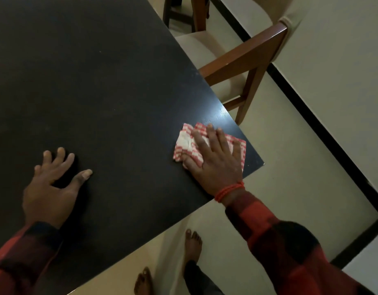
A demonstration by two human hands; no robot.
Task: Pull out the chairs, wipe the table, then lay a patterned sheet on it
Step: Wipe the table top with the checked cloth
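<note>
Table wiping in progress at the near right corner; no patterned sheet was seen.

The right hand (213, 156) was found laid flat on a red-and-white checked cloth (189, 145), fingers nearly straight and spread, pressing the cloth to the dark table (98, 81) rather than gripping it. The cloth was bunched, with its long axis running roughly along the table's right edge, and it lay just inside the near right corner, touching the surface. The left hand (54, 179) was rested open on the table, well apart to the left, fingers splayed and holding nothing. A wooden chair (247, 58) stood at the right edge, its seat partly under the top. The unwiped expanse was judged to lie left and far of the cloth, so the next stroke would be carried that way by the right hand.
</note>
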